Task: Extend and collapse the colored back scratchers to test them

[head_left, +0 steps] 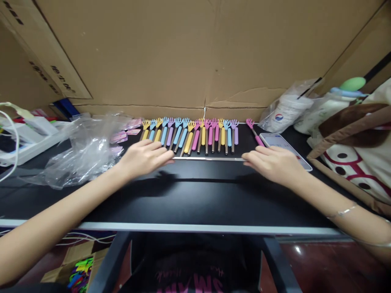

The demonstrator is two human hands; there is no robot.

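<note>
Both hands hold a thin silver metal rod [207, 159] level above the black table, one at each end. My left hand [146, 157] is closed round its left end, and my right hand [271, 162] grips the right end. The rod's ends are hidden inside my fists. Just beyond it lies a row of back scratchers [195, 140] with claw-shaped heads and yellow, blue, purple and pink grips. A single pink back scratcher [254, 132] lies apart to the right, close behind my right hand.
Crumpled clear plastic bags [85, 148] lie at left beside a white power strip [33, 134]. At right are a phone [285, 148], a bagged cup [288, 110], a bottle [326, 108] and a cloth bag [363, 150]. Cardboard [171, 53] walls the back.
</note>
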